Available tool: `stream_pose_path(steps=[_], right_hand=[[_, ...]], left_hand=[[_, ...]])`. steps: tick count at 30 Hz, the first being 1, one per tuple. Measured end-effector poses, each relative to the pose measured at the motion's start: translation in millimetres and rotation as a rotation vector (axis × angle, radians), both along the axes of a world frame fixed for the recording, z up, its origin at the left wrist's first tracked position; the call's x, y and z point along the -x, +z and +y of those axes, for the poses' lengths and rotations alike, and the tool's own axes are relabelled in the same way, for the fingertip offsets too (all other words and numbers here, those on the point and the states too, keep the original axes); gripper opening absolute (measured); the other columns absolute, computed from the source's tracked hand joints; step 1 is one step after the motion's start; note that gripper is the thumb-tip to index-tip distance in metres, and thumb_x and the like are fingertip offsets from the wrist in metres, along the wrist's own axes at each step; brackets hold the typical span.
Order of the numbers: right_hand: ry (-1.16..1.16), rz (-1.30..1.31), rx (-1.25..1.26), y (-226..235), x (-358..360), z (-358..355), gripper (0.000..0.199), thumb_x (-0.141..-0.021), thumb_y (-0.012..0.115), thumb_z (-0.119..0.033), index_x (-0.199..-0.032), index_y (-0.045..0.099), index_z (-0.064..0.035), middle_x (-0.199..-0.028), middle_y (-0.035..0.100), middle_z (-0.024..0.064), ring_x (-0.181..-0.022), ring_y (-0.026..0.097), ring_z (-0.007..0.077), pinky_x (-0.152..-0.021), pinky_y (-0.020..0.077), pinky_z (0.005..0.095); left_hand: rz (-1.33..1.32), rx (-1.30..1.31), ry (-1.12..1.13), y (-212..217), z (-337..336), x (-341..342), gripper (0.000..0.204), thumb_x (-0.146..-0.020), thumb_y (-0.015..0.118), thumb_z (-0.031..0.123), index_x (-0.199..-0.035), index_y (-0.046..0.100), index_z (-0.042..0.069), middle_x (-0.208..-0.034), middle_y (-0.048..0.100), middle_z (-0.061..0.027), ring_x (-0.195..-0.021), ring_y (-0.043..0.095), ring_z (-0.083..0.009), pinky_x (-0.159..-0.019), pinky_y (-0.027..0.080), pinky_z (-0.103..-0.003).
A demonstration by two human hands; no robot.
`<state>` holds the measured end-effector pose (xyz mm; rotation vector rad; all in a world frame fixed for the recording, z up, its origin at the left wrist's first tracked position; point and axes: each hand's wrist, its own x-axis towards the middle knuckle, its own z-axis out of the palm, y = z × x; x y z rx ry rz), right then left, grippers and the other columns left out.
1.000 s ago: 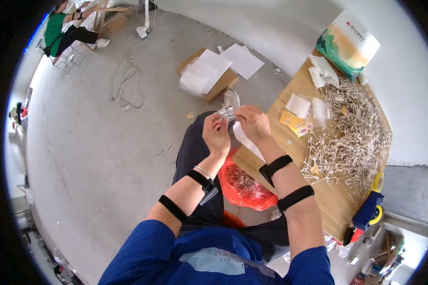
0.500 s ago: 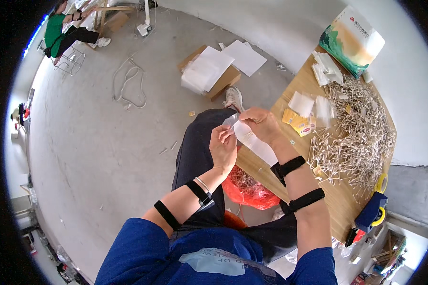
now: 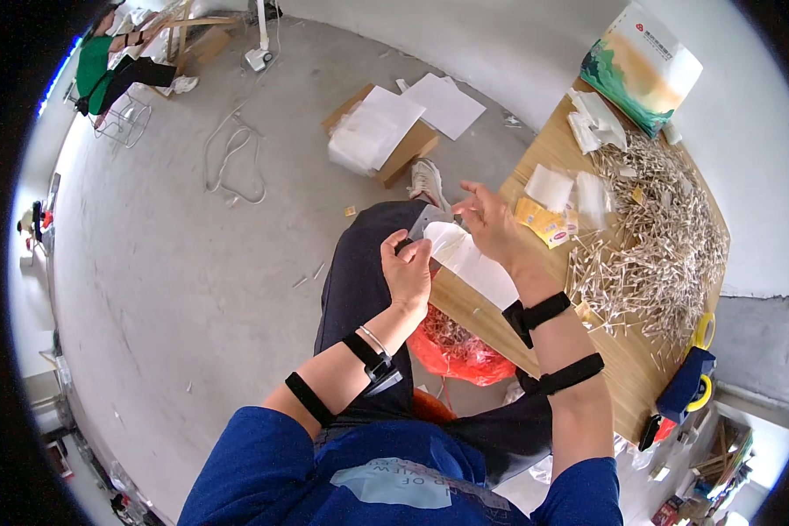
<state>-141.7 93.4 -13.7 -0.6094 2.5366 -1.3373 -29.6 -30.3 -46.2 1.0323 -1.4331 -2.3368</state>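
Over my lap, my left hand point(image 3: 407, 267) pinches a small clear plastic bag point(image 3: 427, 219) between thumb and fingers. To its right, my right hand point(image 3: 489, 224) is open, its fingers apart and raised just above the bag's far side, with nothing visible in them. Beneath my right hand a white sheet of paper point(image 3: 475, 267) lies on the near corner of the wooden table point(image 3: 482, 306). On that table, right of my right hand, are yellow printed cards point(image 3: 543, 223) and stacked clear bags point(image 3: 550, 188). Farther right spreads a big heap of cotton swabs point(image 3: 657, 237).
A red plastic bag point(image 3: 469, 355) of swabs hangs below the table edge. A printed box point(image 3: 642, 70) and a white tissue pack point(image 3: 597, 121) stand at the table's far end; a tape dispenser point(image 3: 685, 386) sits near right. Cardboard point(image 3: 409, 153) lies on the floor. Far left, a person point(image 3: 105, 70) sits.
My right hand has let go of the clear bag and lifted away, its fingers spreading. My left hand keeps its hold on the bag and has shifted slightly left.
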Motion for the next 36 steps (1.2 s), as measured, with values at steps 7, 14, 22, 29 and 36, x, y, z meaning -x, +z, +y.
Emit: stream_pose_path(steps=[7,14,22,29,36], right_hand=[[0.003,0.004,-0.189,-13,-3,-14,0.042,-0.085,0.058,-0.014,-0.126,0.052,-0.0080,-0.086,0.070,0.0075,-0.095,0.066,0.0246,-0.110,0.0263,0.0445],[0.043,-0.024,-0.120,-11,-2,-5,0.043,-0.083,0.061,-0.012,-0.126,0.054,-0.0085,-0.080,0.067,0.0053,-0.093,0.066,0.0220,-0.114,0.0212,0.0429],[0.101,-0.075,-0.124,-9,-1,-2,0.040,-0.082,0.058,-0.009,-0.122,0.056,-0.0128,-0.083,0.068,0.0030,-0.093,0.066,0.0195,-0.117,0.0167,0.0463],[0.076,-0.010,-0.051,-11,2,5,0.034,-0.080,0.056,-0.008,-0.114,0.060,-0.0122,-0.084,0.068,0.0030,-0.090,0.066,0.0217,-0.116,0.0200,0.0484],[0.098,-0.075,0.054,-15,-1,9,0.034,-0.079,0.057,-0.006,-0.112,0.060,-0.0115,-0.080,0.066,0.0052,-0.084,0.065,0.0230,-0.116,0.0237,0.0478]], left_hand=[[-0.027,0.004,-0.007,9,7,-3,0.051,-0.088,0.067,0.008,-0.128,0.036,0.004,-0.098,0.065,-0.0108,-0.090,0.059,-0.0139,-0.081,0.047,-0.027],[-0.058,0.095,-0.014,10,5,1,0.057,-0.088,0.067,0.008,-0.133,0.033,0.005,-0.095,0.065,-0.0091,-0.091,0.058,-0.0145,-0.086,0.044,-0.028],[-0.081,0.108,-0.126,12,9,-5,0.063,-0.087,0.069,0.009,-0.136,0.031,0.007,-0.099,0.062,-0.0115,-0.095,0.057,-0.0155,-0.090,0.041,-0.030],[-0.047,0.134,-0.120,15,6,0,0.072,-0.088,0.069,0.010,-0.144,0.023,0.010,-0.105,0.063,-0.0158,-0.100,0.056,-0.0175,-0.092,0.041,-0.032],[-0.085,0.187,-0.132,12,14,-4,0.074,-0.088,0.069,0.011,-0.145,0.022,0.011,-0.116,0.058,-0.0229,-0.103,0.056,-0.0216,-0.093,0.042,-0.034]])
